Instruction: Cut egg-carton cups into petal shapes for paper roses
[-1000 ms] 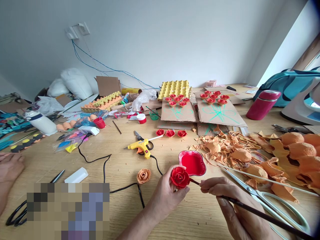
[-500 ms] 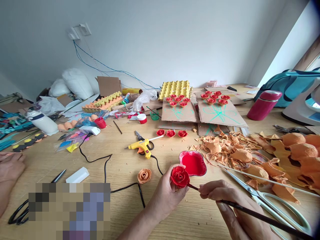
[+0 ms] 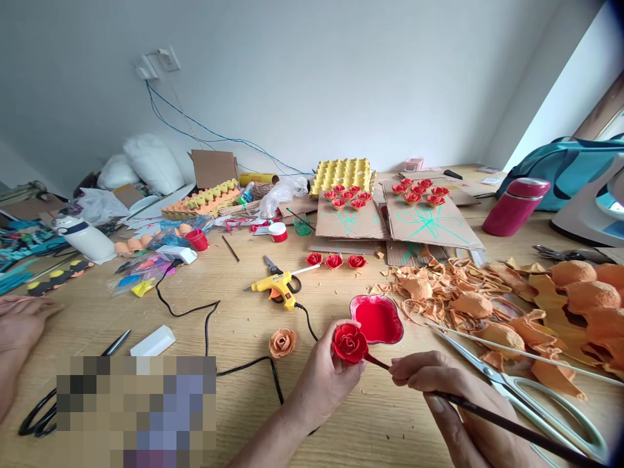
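My left hand [image 3: 319,383] is closed around a red-painted paper rose [image 3: 350,344], its petals facing up toward me. In my right hand [image 3: 458,390] is a paintbrush [image 3: 507,426], pinched near its front; the red-stained tip meets the right side of the rose. Just behind the rose sits a shallow dish of red paint [image 3: 377,320]. An unpainted orange rose [image 3: 282,342] lies on the table left of my left hand. Farther back, three red roses [image 3: 333,260] stand in a row.
A yellow glue gun [image 3: 273,284] with a black cord lies left of centre. Silver scissors [image 3: 507,377] and torn orange egg-carton scraps [image 3: 439,286] are at the right. Cardboard sheets [image 3: 424,224] at the back carry several red roses. Another person's hand [image 3: 22,331] rests at the far left.
Very little differs. The rose in my left hand has shifted slightly left, and the brush stays against its side.
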Demonstrator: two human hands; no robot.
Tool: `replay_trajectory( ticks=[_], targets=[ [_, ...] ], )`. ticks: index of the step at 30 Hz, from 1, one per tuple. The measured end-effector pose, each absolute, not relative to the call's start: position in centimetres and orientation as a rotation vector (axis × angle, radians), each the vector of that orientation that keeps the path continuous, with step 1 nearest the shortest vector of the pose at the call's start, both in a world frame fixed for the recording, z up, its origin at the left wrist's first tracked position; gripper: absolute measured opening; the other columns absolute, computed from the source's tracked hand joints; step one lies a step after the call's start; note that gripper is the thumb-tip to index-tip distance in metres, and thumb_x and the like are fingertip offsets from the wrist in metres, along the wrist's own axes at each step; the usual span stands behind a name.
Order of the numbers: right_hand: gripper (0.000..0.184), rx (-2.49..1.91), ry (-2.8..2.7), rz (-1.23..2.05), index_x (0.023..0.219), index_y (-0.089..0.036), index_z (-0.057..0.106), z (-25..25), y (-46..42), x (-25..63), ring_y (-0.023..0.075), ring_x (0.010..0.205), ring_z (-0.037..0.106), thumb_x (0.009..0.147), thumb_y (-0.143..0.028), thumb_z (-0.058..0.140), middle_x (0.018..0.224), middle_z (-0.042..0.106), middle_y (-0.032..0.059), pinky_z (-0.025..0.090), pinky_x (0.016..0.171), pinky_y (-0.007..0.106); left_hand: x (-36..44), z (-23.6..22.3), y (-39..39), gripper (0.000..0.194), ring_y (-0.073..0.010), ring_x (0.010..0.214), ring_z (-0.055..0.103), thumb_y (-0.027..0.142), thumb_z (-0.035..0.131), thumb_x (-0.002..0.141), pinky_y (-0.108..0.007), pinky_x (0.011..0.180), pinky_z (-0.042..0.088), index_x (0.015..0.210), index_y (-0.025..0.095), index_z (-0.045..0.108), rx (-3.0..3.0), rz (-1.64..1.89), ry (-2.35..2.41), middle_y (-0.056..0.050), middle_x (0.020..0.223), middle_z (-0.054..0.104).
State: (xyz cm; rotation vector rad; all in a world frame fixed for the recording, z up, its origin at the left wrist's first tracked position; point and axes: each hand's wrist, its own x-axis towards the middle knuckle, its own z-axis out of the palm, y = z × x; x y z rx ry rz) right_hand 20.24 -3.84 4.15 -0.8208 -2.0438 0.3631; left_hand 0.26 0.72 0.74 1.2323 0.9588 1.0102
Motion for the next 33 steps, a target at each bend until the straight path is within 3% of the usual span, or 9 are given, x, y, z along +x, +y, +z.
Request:
replay_trajectory(
  ticks=[5, 13, 22, 30, 33],
  targets=[
    [0.024, -0.777, -2.112, 0.423, 0.110, -0.021, 0.052, 4.4, -3.8, 20.4, 0.0159, 0.091, 0.072, 0.091, -0.007, 0.046, 0.099, 0.071, 0.0075, 0.059, 0.079, 0.022, 0.3, 1.1, 0.8, 0.033, -0.0181, 0.092, 0.059, 0.014, 0.068, 0.075, -0.028, 0.085, 0.048, 0.107, 0.016, 0.058, 1.235, 1.003, 0.994, -0.004, 0.099, 0.064],
    [0.026, -0.821, -2.023, 0.385, 0.108, -0.021, 0.055, 3.7, -3.7, 20.7, 0.0188, 0.095, 0.072, 0.090, -0.005, 0.044, 0.100, 0.071, 0.0085, 0.060, 0.079, 0.026, 0.2, 1.2, 0.5, 0.044, -0.0202, 0.100, 0.059, 0.025, 0.078, 0.070, -0.029, 0.092, 0.044, 0.109, 0.017, 0.059, 1.106, 0.994, 0.965, -0.007, 0.108, 0.066],
    [0.027, -0.797, -2.041, 0.426, 0.109, -0.022, 0.053, 3.8, -3.6, 20.7, 0.0165, 0.094, 0.071, 0.091, -0.005, 0.041, 0.100, 0.070, 0.0082, 0.059, 0.080, 0.024, -0.2, -0.1, 0.6, 0.055, -0.0157, 0.086, 0.055, 0.029, 0.084, 0.068, -0.023, 0.069, 0.042, 0.114, 0.016, 0.057, 0.951, 0.933, 0.824, -0.005, 0.098, 0.063],
    [0.029, -0.860, -2.041, 0.297, 0.113, -0.020, 0.052, 3.6, -3.5, 21.2, 0.0177, 0.100, 0.070, 0.090, -0.003, 0.043, 0.106, 0.069, 0.0105, 0.059, 0.080, 0.024, 0.0, 0.3, 0.6, 0.047, -0.0141, 0.089, 0.055, 0.009, 0.072, 0.072, -0.025, 0.084, 0.044, 0.113, 0.019, 0.053, 1.149, 0.947, 0.891, -0.002, 0.100, 0.061],
    [0.029, -0.888, -1.966, 0.300, 0.112, -0.021, 0.053, 2.9, -3.5, 21.4, 0.0179, 0.101, 0.069, 0.092, -0.004, 0.042, 0.106, 0.068, 0.0093, 0.058, 0.082, 0.026, 0.2, 0.5, 0.5, 0.045, -0.0138, 0.089, 0.055, 0.005, 0.067, 0.072, -0.024, 0.082, 0.045, 0.112, 0.020, 0.050, 1.260, 0.973, 0.925, -0.001, 0.100, 0.058]
  ],
)
